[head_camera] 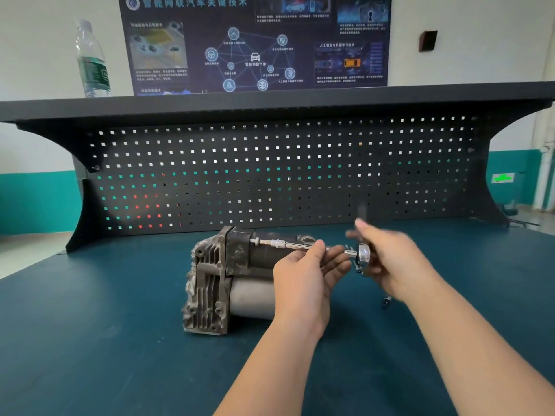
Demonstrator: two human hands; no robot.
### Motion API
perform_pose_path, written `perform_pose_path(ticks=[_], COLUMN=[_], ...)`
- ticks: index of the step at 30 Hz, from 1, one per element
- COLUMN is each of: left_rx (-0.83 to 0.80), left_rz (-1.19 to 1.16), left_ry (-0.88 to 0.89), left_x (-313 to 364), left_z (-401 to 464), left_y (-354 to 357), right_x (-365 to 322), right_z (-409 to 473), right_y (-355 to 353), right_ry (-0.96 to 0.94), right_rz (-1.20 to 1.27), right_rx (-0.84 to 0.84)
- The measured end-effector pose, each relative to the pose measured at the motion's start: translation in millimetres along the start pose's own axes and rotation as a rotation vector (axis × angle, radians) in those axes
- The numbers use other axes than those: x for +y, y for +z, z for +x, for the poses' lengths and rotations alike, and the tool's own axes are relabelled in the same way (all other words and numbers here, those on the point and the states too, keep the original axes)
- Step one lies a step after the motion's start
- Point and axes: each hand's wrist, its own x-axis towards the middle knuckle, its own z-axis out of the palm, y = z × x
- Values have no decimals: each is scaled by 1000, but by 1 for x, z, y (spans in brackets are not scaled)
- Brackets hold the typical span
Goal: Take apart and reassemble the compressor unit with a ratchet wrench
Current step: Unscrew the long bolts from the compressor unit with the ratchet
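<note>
The grey, finned compressor unit [210, 280] lies on its side on the dark teal bench top [105, 340]. A chrome ratchet wrench [363, 254] with a long extension bar and socket [277, 244] runs level along the unit's top, with its tip at a bolt on the black block. My left hand [303, 280] pinches the extension bar near its middle. Blurred by motion, my right hand [387, 259] grips the ratchet at its head; the dark handle points upward behind the fingers.
A small loose metal part [386, 302] lies on the bench to the right of the unit, partly under my right forearm. A black pegboard back panel [270, 175] rises behind the bench. On the shelf above stands a water bottle [91, 61].
</note>
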Motion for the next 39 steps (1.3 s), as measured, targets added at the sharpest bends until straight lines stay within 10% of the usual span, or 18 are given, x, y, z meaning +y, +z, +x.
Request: perform_pose_path(ticks=[3,11,20,28,35,39], left_rx=[-2,-10,-11,-18,-3,-9], left_rz=[-8,-1,-8,1,0,-12], left_ry=[-1,-8,-27,-27,-33,-27], left_x=[0,1,2,2,2,1], left_z=[0,-1,-2,-3,-2,-2], left_y=[0,-1,0,-1,1,0], right_x=[6,-17,5,-17,6,3], right_z=[-1,-4,-3,-13,-4,0], right_y=[2,-1,5,7,1,5], right_ry=[267,-555,303,-500,366,169], right_rz=[69,-60,320,16,294,278], right_rx=[-17,-81,-27,13,-67,-47])
